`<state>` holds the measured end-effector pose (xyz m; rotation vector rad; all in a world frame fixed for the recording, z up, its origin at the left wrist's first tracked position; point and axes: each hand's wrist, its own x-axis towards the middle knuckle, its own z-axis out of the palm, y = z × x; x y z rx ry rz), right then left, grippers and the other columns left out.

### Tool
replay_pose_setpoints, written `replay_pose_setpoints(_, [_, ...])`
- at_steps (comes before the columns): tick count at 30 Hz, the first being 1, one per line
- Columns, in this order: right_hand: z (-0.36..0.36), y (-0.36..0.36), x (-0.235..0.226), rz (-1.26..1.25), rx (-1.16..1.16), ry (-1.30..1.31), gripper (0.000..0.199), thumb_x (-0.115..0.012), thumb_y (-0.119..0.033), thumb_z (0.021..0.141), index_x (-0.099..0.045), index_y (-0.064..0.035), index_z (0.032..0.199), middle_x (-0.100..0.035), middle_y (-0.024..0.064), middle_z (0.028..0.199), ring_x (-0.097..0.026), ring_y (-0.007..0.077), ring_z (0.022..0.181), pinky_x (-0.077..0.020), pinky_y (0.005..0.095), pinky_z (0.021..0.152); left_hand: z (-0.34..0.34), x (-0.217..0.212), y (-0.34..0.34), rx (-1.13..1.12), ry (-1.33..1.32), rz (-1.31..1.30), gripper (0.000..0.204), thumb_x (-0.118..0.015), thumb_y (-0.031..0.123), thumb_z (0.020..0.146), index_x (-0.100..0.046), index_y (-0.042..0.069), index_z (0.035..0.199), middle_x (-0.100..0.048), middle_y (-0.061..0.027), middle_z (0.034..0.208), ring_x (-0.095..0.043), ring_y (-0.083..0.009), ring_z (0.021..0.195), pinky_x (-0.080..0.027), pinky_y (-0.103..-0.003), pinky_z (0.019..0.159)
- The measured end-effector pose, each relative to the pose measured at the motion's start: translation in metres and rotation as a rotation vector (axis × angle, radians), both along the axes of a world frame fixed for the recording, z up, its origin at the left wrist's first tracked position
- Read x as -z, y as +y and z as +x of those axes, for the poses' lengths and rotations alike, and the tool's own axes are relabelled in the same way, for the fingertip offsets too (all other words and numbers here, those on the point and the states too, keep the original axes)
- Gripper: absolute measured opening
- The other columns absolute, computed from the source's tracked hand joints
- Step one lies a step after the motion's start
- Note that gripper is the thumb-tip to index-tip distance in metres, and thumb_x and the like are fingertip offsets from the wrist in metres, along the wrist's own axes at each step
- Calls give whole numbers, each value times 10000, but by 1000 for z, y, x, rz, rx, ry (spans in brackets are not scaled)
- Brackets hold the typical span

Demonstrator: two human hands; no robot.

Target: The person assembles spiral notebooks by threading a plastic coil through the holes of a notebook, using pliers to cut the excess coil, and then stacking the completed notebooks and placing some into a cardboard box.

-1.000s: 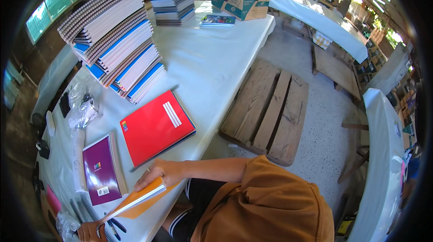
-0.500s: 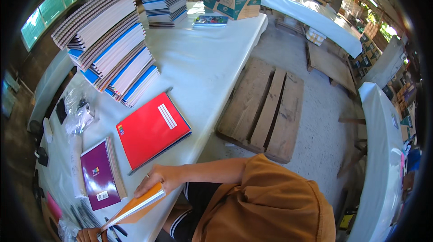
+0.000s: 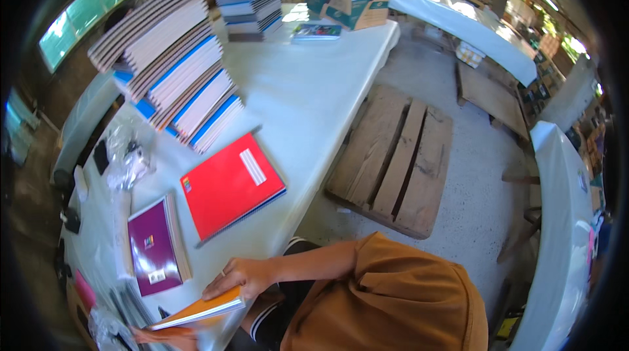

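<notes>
Notebooks near your right hand (image 3: 241, 277), fingers gripping one orange notebook (image 3: 200, 310): one red (image 3: 230, 184), one purple (image 3: 154, 245).

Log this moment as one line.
right hand: grips orange notebook at table edge | left hand: at frame edge, grip unclear | nearby: purple notebook, red notebook flat on table

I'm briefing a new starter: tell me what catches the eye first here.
A tall, leaning stack of spiral-bound notebooks dominates the far left of the long white table. In front of it lies a bright red notebook, a purple one beside it. At the near edge, a hand grips an orange notebook.
</notes>
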<state>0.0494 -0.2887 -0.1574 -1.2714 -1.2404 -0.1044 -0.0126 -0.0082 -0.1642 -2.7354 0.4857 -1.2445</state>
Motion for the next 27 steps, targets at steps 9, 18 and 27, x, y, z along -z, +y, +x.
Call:
replay_pose_setpoints(9, [5, -13, -2, -44, -29, 28, 334, -635, -140, 815, -623, -51, 1137, -628, 113, 1124, -620, 255, 1016, -487, 324, 855, 14, 15, -16, -6, 32, -82, 930, -496, 675, 726, -327, -9, 1333, -428, -246, 1283, -351, -446, 1203, -196, -589, 980])
replay_pose_setpoints(18, [38, -5, 38, -4, -6, 35, 599, -505, -485, 833, -566, -25, 1211, -614, 143, 1141, -630, 285, 975, -495, 351, 825, -6, 37, 12, -10, -84, -85, 1029, -384, 764, 744, -255, -45, 1366, -404, -264, 1305, -280, -471, 1263, -96, -598, 1037])
replay_pose_setpoints(27, [37, -5, -10, -36, -4, 571, 263, -680, -61, 803, -641, 38, 1043, -680, 98, 954, -617, 115, 808, -488, 250, 729, 47, -99, 19, 27, -4, -479, 296, -532, 141, 871, -598, 30, 604, -527, -69, 509, -513, -249, 436, -405, -349, 450])
